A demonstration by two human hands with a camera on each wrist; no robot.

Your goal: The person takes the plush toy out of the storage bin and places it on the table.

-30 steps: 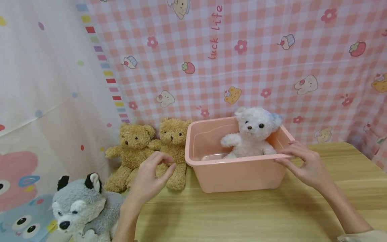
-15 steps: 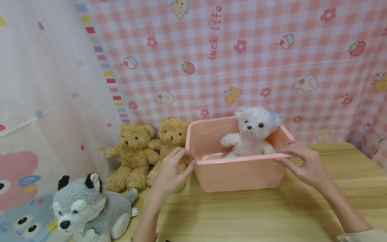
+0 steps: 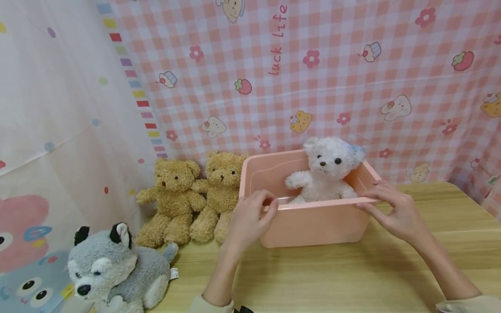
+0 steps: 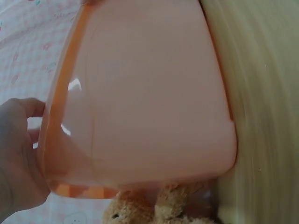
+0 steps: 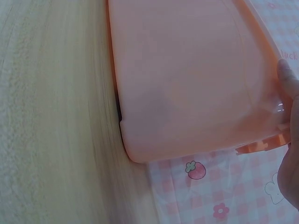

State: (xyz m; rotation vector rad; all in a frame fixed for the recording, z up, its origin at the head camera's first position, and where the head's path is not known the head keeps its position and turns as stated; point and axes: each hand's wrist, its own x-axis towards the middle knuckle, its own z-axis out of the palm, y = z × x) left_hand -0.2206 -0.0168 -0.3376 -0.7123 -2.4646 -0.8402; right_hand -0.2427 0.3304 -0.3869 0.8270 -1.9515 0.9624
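Observation:
A pink plastic storage bin [image 3: 313,224] stands on the wooden table. Inside it sits a white teddy bear [image 3: 326,174] with a bluish ear, its head above the rim. My left hand [image 3: 250,219] grips the front rim near the left corner, fingers over the edge and thumb outside. At the front right corner, my right hand [image 3: 395,208] pinches the rim between thumb and fingers. Both wrist views show the bin's smooth front wall [image 4: 149,93], with the left hand [image 4: 18,158] and the right thumb [image 5: 286,74] at its rim.
Two brown teddy bears [image 3: 172,200] sit side by side just left of the bin. A grey and white husky plush [image 3: 117,269] lies at the front left. Behind stands a pink checked cloth [image 3: 332,78]; the wooden table [image 3: 332,278] stretches in front and right.
My left hand has moved right, from in front of the brown bears to the bin's front rim, and now grips it. The right hand has kept its hold; the bin stays in place.

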